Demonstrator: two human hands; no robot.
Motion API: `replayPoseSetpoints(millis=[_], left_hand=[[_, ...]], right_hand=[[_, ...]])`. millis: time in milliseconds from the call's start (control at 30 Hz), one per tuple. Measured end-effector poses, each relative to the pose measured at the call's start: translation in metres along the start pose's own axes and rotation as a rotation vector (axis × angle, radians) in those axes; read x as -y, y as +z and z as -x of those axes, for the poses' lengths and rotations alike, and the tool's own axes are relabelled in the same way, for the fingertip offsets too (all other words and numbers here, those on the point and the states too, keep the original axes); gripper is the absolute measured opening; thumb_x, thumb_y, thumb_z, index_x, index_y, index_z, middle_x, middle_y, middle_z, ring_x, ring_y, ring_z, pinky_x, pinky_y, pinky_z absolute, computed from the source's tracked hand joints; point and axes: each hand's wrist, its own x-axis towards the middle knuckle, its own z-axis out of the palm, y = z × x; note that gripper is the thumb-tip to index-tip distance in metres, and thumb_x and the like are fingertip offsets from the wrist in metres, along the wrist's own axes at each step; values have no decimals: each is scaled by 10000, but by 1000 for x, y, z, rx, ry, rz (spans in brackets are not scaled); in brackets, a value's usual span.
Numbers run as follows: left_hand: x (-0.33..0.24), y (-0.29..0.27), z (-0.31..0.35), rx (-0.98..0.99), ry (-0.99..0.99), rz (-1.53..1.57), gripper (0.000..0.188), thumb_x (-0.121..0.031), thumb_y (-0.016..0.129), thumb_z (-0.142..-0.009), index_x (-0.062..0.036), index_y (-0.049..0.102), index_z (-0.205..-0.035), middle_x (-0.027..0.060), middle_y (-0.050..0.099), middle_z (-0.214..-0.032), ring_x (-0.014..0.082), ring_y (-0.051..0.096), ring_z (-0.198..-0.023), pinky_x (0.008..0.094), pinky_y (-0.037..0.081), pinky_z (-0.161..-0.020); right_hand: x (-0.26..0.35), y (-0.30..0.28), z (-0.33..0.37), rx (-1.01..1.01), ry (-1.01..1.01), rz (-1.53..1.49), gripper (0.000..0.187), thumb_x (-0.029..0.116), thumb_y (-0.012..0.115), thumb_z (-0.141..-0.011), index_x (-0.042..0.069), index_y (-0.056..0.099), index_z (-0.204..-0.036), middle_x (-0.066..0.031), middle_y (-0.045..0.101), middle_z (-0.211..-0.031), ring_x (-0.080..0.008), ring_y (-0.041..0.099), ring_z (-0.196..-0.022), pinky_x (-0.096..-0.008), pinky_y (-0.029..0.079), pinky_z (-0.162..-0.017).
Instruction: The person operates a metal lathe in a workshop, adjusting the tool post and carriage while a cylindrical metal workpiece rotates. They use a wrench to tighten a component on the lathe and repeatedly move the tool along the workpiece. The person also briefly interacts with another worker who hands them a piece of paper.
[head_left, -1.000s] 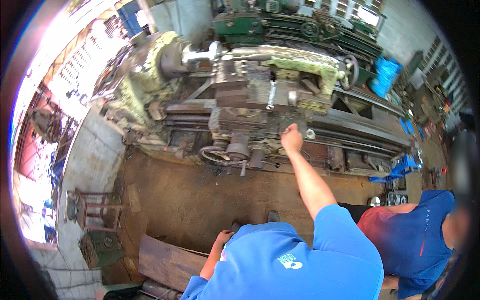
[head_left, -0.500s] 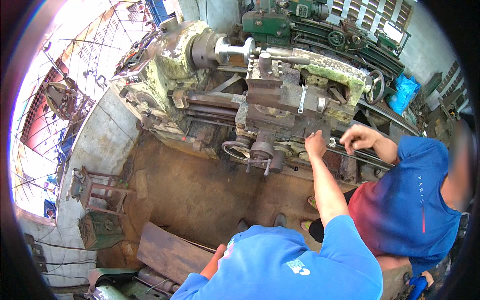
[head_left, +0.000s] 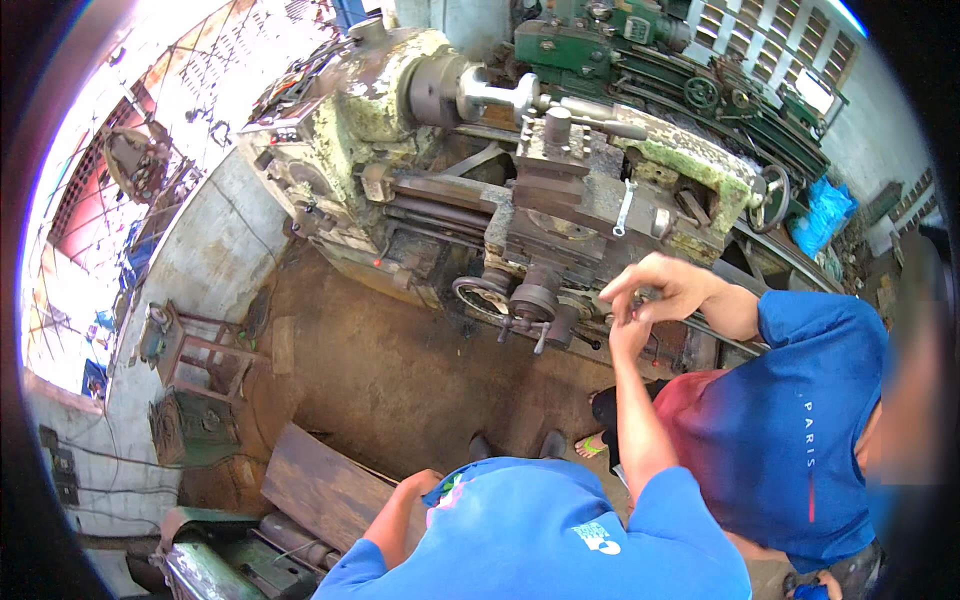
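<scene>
In front of me stands a worn metal lathe (head_left: 345,150). Its chuck (head_left: 437,90) grips a shiny flanged metal workpiece (head_left: 497,94), beside the tool post (head_left: 556,138). My right hand (head_left: 629,336) is raised at the near right side of the carriage, fingers drawn together. A co-worker's hand (head_left: 672,287) reaches over it from the right and overlaps its fingertips; anything between them is too small to make out. My left hand (head_left: 421,484) rests low by my waist, its fingers partly hidden by my blue shirt. A wrench (head_left: 625,208) lies on the lathe's carriage.
The co-worker (head_left: 770,430) in a blue and red shirt stands close on my right. Behind is a green lathe (head_left: 565,48), with a blue plastic bag (head_left: 822,215) near it. At left stand a small metal frame stand (head_left: 205,350) and a brown board (head_left: 325,480).
My right hand has drawn back from the lathe's carriage toward me. The co-worker's hand has moved left and now overlaps it. My view has shifted slightly.
</scene>
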Motion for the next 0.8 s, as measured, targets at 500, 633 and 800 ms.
replayPoseSetpoints(millis=[500,633,800], left_hand=[[-20,27,28,-225,425,79,452,-344,639,-873,-25,642,-1192,191,684,-1131,262,644,-1049,394,482,-908],[-5,33,20,-88,617,331,531,-409,666,-861,8,616,-1187,171,651,-1205,248,592,-1127,406,458,-952],[10,30,7,14,676,298,521,-406,664,-856,1,619,-1178,176,652,-1200,260,595,-1119,408,460,-947]], right_hand=[[-297,-1,336,1135,666,149,276,262,684,-762,59,737,-940,-154,715,-901,-265,688,-758,-374,532,-718],[-282,6,339,1141,480,523,256,290,635,-727,79,744,-822,-161,717,-875,-320,688,-842,-418,529,-795],[-252,14,344,1202,369,627,285,328,640,-770,114,736,-933,-178,698,-977,-346,670,-939,-428,516,-839]])
